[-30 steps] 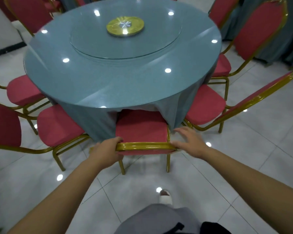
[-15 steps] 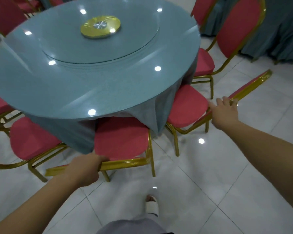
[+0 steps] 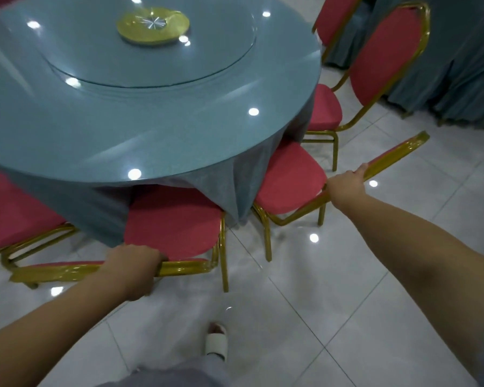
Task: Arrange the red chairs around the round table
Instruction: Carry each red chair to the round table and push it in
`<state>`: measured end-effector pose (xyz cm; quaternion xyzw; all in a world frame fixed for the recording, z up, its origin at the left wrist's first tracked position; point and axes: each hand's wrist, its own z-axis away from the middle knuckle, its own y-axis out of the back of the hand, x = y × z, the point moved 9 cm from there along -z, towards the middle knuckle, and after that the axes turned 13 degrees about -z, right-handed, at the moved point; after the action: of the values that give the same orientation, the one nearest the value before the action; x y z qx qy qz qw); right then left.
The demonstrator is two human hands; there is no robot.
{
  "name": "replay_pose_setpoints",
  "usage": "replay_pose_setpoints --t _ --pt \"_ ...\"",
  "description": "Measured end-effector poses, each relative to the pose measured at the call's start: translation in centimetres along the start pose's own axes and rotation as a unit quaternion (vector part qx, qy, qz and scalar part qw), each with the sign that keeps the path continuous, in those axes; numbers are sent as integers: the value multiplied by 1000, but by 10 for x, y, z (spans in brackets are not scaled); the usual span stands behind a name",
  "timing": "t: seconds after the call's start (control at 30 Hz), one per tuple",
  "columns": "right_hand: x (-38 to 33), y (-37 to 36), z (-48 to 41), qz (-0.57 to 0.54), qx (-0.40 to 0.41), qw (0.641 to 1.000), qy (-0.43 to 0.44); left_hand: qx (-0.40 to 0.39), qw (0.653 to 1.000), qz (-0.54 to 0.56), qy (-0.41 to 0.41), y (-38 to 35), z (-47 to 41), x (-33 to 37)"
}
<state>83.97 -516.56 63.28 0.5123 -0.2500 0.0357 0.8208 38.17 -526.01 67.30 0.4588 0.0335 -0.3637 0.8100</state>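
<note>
A round table (image 3: 140, 129) with a blue-grey cloth and a glass turntable fills the upper left. Red chairs with gold frames ring it. My left hand (image 3: 133, 270) grips the gold top rail of the nearest chair (image 3: 171, 224), whose seat is tucked under the cloth. My right hand (image 3: 347, 184) grips the top rail of the chair to its right (image 3: 288, 177), whose seat is also partly under the table edge. A third chair (image 3: 383, 54) stands further right with its back upright, and another (image 3: 14, 210) sits at the left.
A gold disc (image 3: 153, 25) lies at the turntable's centre. Blue-grey drapes (image 3: 458, 65) hang at the upper right behind the chairs. The floor (image 3: 333, 289) is glossy white tile. My foot in a white slipper (image 3: 215, 344) stands close behind the nearest chair.
My right hand left the nearest chair's rail, reached right and took hold of the neighbouring chair's top rail. My left hand kept its grip. The view swung to the right.
</note>
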Motion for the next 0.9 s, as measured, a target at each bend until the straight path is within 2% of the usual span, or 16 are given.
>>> replay_pose_setpoints --t 0.17,0.43,0.67,0.77,0.83,0.87,0.9 --pt "11 -3 25 -22 -22 999 -16 -8 1000 14 -8 -2 6 -3" --pt "45 -23 96 20 -34 999 10 -7 1000 20 -14 -4 12 -4" --pt "61 -50 112 26 -47 998 -16 -12 1000 9 -11 -8 15 4" --pt "28 -47 117 -57 -101 993 -13 -10 1000 10 -16 -7 22 6" --pt "-24 -33 132 -173 -116 977 51 -10 999 11 -28 -7 28 9" --pt "-57 -22 146 -253 -118 955 98 -13 999 10 -41 -8 32 11" --pt "-92 -11 165 -342 -127 919 147 -15 998 10 -56 -9 35 14"
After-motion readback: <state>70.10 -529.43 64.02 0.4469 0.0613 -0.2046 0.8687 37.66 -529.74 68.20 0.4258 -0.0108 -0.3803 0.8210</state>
